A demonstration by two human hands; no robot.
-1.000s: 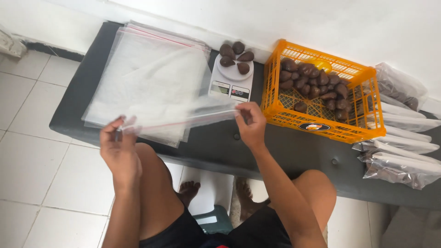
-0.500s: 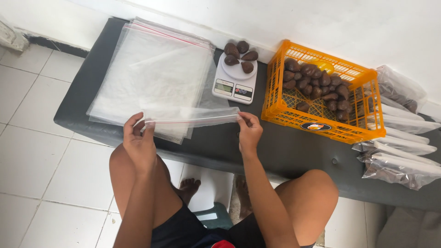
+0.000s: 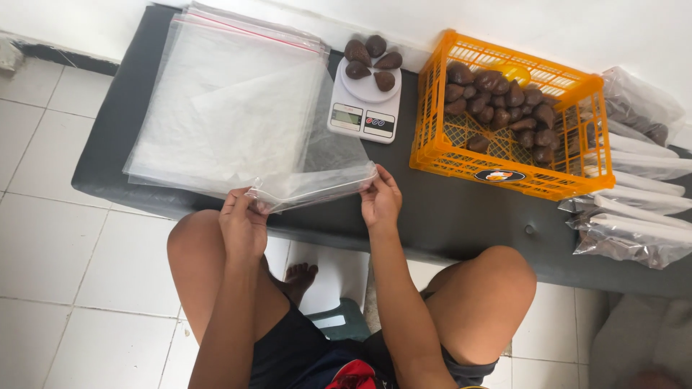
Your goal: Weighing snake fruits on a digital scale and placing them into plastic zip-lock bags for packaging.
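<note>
Bare dark bench top (image 3: pixel 461 216) (front edge) between bag stack (image 3: pixel 231 108) and orange crate (image 3: pixel 504 122)

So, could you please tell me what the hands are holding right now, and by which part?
A clear plastic bag, held at its near edge: left hand pinches the left corner, right hand the right corner.

The bag (image 3: pixel 317 189) is clear and see-through, with no colour of its own. The stack of bags (image 3: pixel 231 108) looks milky white, with a thin red line along the top edge. The worktop (image 3: pixel 461 216) is dark grey. The scale (image 3: pixel 364 108) is white, and the fruits (image 3: pixel 371 59) on it are dark brown. The crate (image 3: pixel 504 169) is bright orange with a criss-cross pattern. The floor (image 3: pixel 65 288) has white square tiles. The shorts (image 3: pixel 288 353) are black.
</note>
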